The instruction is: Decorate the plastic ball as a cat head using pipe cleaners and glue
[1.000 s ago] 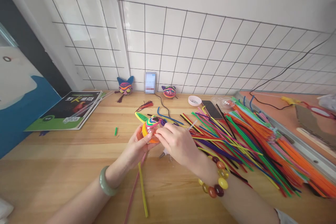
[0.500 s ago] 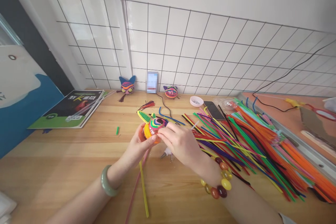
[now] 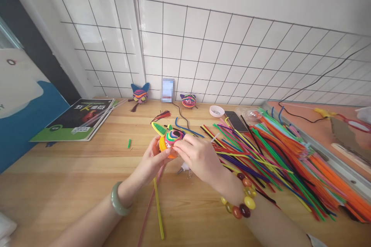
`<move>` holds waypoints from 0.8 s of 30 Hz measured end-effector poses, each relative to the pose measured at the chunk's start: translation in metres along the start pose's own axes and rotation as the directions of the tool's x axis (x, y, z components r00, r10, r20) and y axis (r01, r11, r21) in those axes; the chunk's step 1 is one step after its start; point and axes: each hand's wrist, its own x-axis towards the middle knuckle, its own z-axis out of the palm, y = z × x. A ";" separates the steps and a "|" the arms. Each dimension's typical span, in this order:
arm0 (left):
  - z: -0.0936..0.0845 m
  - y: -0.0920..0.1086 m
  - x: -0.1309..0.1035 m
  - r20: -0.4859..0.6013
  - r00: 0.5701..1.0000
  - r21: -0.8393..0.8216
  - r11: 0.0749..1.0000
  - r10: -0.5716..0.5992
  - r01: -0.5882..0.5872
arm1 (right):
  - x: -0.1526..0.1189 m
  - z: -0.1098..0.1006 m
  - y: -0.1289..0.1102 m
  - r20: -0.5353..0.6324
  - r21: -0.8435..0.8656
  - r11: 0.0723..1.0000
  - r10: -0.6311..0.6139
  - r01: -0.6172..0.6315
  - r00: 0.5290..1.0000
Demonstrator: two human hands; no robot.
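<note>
A small colourful animal head [image 3: 165, 143] with an orange-yellow base, striped face and green, yellow-edged ear is held above the wooden table. My left hand [image 3: 152, 158] is closed round its lower left side. At its right front, my right hand [image 3: 197, 156] has its fingers pinched together against the face; whatever they hold is hidden. A yellow pipe cleaner [image 3: 159, 208] and a pink one [image 3: 147, 216] lie below the left hand. Partly behind the right hand is a glue gun's white and grey tip [image 3: 184, 167].
Many pipe cleaners [image 3: 261, 158] spread across the right side. At the back stand two finished animal heads [image 3: 140, 94], a lit phone [image 3: 167, 90] and a pink bowl [image 3: 216, 111]. A dark phone [image 3: 235, 121] lies nearby. Books [image 3: 78, 119] lie at left; a green piece [image 3: 129, 143] is nearer.
The camera view has shifted very slightly. Both hands keep nearly the same position on the animal head.
</note>
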 end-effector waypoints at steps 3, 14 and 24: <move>0.000 0.000 0.000 -0.008 1.000 0.004 1.000 -0.009 0.009 | 0.000 0.001 -0.001 -0.013 0.003 1.000 0.018 -0.018 1.000; 0.006 0.005 -0.002 -0.066 0.998 -0.004 1.000 -0.010 0.010 | 0.001 0.005 -0.005 -0.102 0.055 0.998 0.046 -0.041 0.994; 0.009 0.002 -0.004 -0.076 0.997 -0.063 0.998 -0.010 0.006 | 0.000 0.009 -0.009 -0.126 -0.045 0.999 -0.017 0.012 0.992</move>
